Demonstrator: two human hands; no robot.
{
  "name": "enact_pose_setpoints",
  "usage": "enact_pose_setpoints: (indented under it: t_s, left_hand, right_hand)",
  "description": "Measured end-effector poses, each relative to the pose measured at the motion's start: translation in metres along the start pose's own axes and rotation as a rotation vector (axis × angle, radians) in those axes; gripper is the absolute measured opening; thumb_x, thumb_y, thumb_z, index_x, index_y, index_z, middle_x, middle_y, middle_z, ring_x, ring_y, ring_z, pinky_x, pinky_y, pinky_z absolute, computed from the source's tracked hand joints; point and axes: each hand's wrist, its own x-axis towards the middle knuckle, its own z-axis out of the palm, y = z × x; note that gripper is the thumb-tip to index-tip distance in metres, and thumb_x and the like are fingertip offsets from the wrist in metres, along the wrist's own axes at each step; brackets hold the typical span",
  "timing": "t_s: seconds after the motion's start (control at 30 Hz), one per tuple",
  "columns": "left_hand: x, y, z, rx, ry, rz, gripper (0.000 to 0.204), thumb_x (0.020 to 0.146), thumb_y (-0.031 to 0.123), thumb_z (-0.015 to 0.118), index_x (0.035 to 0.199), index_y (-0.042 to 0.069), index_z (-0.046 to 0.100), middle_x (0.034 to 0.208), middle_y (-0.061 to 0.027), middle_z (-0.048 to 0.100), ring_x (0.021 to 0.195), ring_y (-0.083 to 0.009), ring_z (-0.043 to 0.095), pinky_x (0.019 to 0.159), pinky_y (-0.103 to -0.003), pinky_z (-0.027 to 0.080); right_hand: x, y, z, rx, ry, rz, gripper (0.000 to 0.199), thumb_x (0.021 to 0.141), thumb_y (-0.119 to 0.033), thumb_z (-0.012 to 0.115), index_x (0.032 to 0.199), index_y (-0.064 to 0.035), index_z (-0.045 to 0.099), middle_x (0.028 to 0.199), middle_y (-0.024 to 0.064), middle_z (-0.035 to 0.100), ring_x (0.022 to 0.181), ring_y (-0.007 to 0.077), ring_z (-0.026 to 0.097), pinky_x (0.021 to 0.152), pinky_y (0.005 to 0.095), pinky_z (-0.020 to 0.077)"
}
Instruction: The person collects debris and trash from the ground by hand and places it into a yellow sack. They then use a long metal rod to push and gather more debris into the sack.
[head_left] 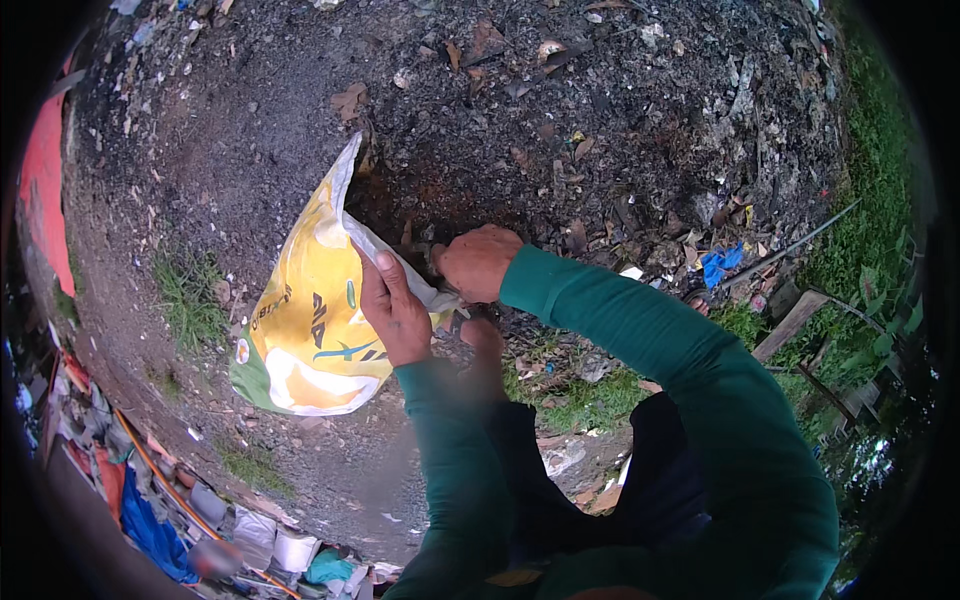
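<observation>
A yellow, white and green sack [305,285] is spreading left of the person's hands, over dark, littered ground [225,150]. The left hand [402,320] is gripping the sack near its pale edge [342,180], apparently steadying it. The right hand [482,262] is curling close beside that edge; whether it is grasping anything, I cannot tell.

Bag [315,265] blocks the left hand's [398,315] left side. Gap between left and right hand [482,262] is tight, bag edge in it. Widest passage: ahead, over the ground [240,100], low litter there. Right side: blue scrap [722,265], then stick [808,239] and plank [790,325]. Legs [660,465] crowd the near side.
</observation>
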Motion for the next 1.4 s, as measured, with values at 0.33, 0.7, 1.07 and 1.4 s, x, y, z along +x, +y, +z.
enact_pose_setpoints:
  t_s: [0.33, 0.7, 1.07, 1.4]
  left_hand:
    - [-0.001, -0.018, 0.023, -0.061, 0.030, -0.061, 0.065, 0.112, 0.041, 0.048, 0.157, -0.005, 0.040, 0.154, -0.0181, 0.052, 0.138, -0.0230, 0.048, 0.118, -0.036, 0.034]
    - [-0.003, -0.017, 0.034, -0.087, 0.087, -0.125, 0.063, 0.113, 0.037, 0.049, 0.156, -0.008, 0.040, 0.153, -0.0186, 0.051, 0.138, -0.0229, 0.046, 0.118, -0.035, 0.032]
    - [-0.012, -0.018, 0.028, -0.119, 0.084, -0.103, 0.067, 0.112, 0.046, 0.048, 0.153, -0.007, 0.045, 0.138, -0.0122, 0.059, 0.122, -0.0174, 0.052, 0.109, -0.031, 0.039]
    - [-0.011, -0.018, 0.020, 0.012, 0.060, -0.098, 0.065, 0.112, 0.046, 0.050, 0.150, -0.007, 0.049, 0.129, -0.0095, 0.061, 0.115, -0.0156, 0.052, 0.103, -0.030, 0.042]
  right_hand:
    - [-0.032, 0.282, -0.186, -0.468, 0.599, 0.846, 0.034, 0.103, -0.018, 0.049, 0.125, 0.0021, 0.063, 0.119, 0.0257, 0.072, 0.111, 0.0450, 0.070, 0.094, 0.0555, 0.0573]
    - [0.038, 0.282, -0.038, 0.016, 0.478, 0.732, 0.044, 0.098, -0.026, 0.066, 0.125, 0.0082, 0.061, 0.112, 0.0322, 0.071, 0.108, 0.0485, 0.068, 0.094, 0.0557, 0.0569]
    - [0.022, 0.194, 0.043, 0.251, 0.282, 0.467, 0.044, 0.097, -0.025, 0.066, 0.127, 0.0061, 0.062, 0.097, 0.0292, 0.073, 0.093, 0.0470, 0.071, 0.086, 0.0529, 0.0583]
    - [0.015, 0.071, 0.053, 0.136, 0.067, 0.329, 0.029, 0.097, -0.019, 0.058, 0.114, 0.0032, 0.067, 0.101, 0.0265, 0.074, 0.098, 0.0441, 0.073, 0.088, 0.0540, 0.0583]
